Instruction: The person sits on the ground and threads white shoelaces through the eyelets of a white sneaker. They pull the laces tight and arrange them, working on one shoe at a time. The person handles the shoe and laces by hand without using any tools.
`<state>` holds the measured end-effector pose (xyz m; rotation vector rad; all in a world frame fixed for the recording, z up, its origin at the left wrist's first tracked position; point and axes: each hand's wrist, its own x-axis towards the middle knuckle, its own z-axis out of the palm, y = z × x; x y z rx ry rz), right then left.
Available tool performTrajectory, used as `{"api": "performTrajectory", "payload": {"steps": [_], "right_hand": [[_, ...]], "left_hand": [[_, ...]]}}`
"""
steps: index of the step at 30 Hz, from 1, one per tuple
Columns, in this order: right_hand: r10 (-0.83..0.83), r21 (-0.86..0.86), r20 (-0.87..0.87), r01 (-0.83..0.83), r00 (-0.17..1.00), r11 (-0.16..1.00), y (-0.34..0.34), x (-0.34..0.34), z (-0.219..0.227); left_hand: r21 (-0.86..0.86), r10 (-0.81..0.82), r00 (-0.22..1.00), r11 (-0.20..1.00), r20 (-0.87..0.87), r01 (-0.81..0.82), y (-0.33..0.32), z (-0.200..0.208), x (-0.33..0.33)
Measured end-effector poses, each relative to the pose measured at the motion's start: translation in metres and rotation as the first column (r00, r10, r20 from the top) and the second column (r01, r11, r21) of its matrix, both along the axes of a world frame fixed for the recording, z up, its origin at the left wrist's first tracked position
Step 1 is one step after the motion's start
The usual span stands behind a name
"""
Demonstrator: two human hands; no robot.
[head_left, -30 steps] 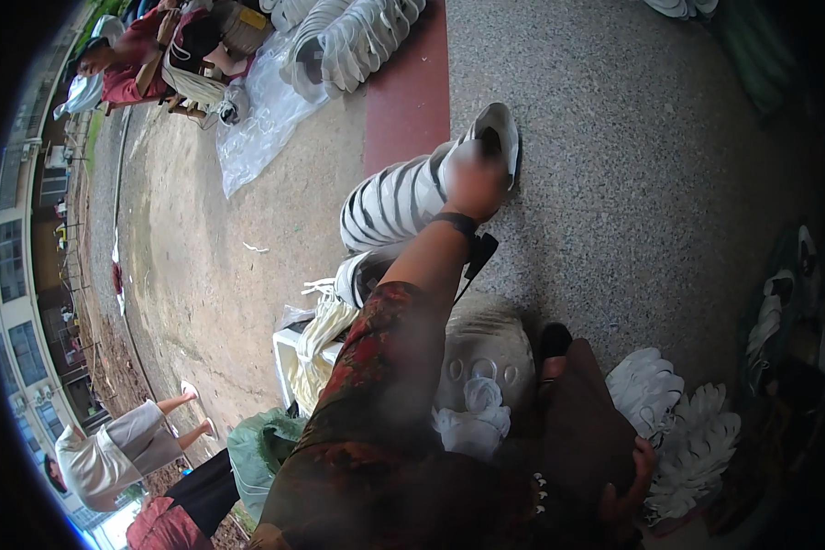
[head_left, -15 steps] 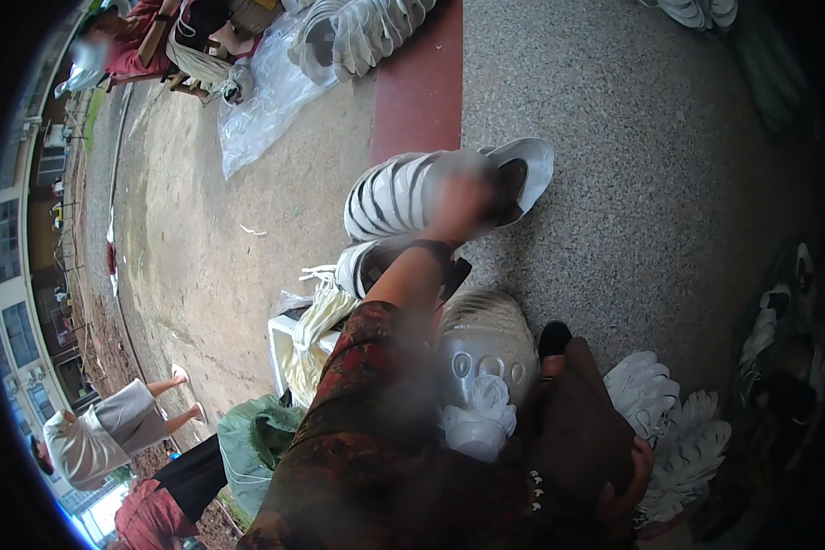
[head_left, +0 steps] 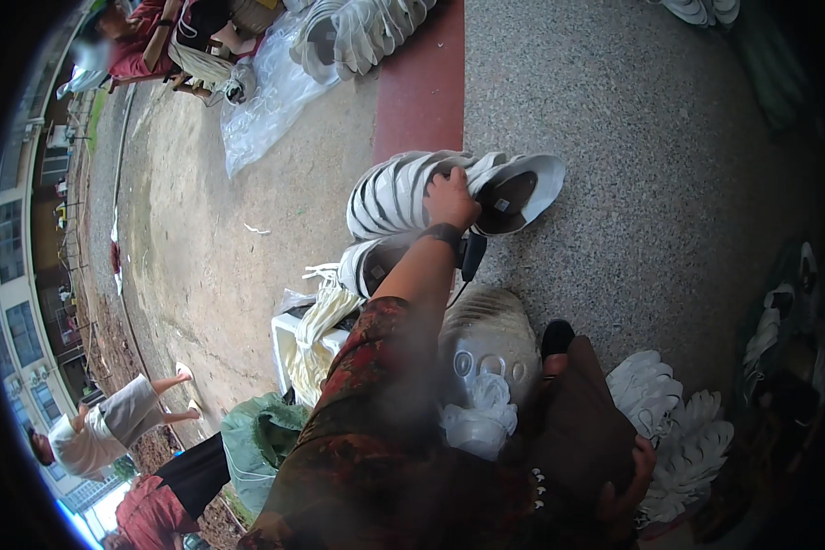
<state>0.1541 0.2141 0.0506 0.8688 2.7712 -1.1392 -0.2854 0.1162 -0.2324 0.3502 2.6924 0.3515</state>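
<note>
A row of nested white shoe uppers [head_left: 390, 194] lies on the ground ahead. My left hand [head_left: 451, 199], with a dark band at the wrist, is closed on the row near its right end, fingers curled over an edge. Beside the hand, the end shoe upper [head_left: 522, 194] opens toward me and shows a dark inside with a small pale tag. Another white shoe upper [head_left: 380, 264] sits below the row, partly behind my forearm. My right hand [head_left: 631, 481] rests with fingers apart against my brown-trousered leg; part of it lies in shadow.
Cream laces [head_left: 319, 335] hang over a white box [head_left: 286, 353] by my left arm. A clear plastic bag [head_left: 490, 353] lies before me. More white pieces [head_left: 646, 390] are heaped at right. A green sack [head_left: 258, 440], another person [head_left: 142, 41] and a plastic sheet [head_left: 270, 115] are leftward.
My left hand, blurred before, now shows clearly on the row. The end shoe upper has shifted slightly right and down. My right hand stays put.
</note>
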Motion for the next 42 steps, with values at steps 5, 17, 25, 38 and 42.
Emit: {"api": "performTrajectory", "payload": {"steps": [5, 17, 25, 38, 42], "right_hand": [[-0.019, 0.005, -0.054, 0.019, 0.998, 1.0, -0.001, -0.001, -0.002], [0.013, 0.01, -0.155, -0.011, 0.988, 1.0, -0.012, -0.019, -0.006], [0.078, 0.15, -0.212, -0.046, 0.974, 0.988, -0.04, -0.035, -0.005], [0.694, 0.397, -0.53, -0.581, 0.487, 0.711, -0.212, -0.089, 0.115], [0.703, 0.191, -0.303, -0.682, 0.644, 0.707, -0.24, -0.085, 0.106]], "left_hand": [[0.046, 0.073, 0.992, 0.996, 0.106, -0.078, -0.008, -0.009, 0.008], [0.352, -0.119, 0.946, 0.936, 0.3, 0.006, -0.009, 0.075, -0.01], [0.595, -0.039, 0.969, 0.795, 0.244, -0.118, -0.107, 0.236, 0.022], [0.469, -0.02, 0.999, 0.883, -0.035, 0.034, -0.273, 0.396, 0.188], [0.424, -0.087, 0.996, 0.903, 0.034, 0.064, -0.293, 0.379, 0.239]]}}
